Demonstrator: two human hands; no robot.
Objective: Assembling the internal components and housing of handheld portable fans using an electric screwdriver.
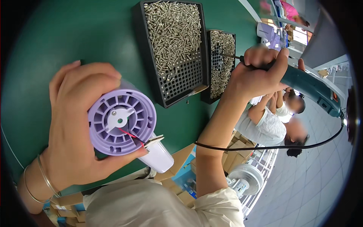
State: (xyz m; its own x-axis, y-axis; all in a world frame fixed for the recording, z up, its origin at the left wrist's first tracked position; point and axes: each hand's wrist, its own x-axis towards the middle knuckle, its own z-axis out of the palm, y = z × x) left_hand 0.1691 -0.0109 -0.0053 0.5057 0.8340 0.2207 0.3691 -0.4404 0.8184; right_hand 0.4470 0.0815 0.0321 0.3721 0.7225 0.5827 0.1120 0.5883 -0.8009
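My left hand is wrapped round a purple round plastic housing, its open end facing up. Inside sit radial ribs, a white bracket with a screw in it, and red and black wires. A small circuit board hangs at the rim beside a pale handle. In my right hand is a dark green corded electric screwdriver, gripped with the fingers closed. Its thin bit points left over the smaller black tray of screws. Whether a screw is on the bit I cannot tell.
A larger black tray of silver screws, with a perforated plate, lies on the green table. One loose screw rests near it. The screwdriver's black cord crosses my right arm. Beyond are people, cardboard boxes and a white fan.
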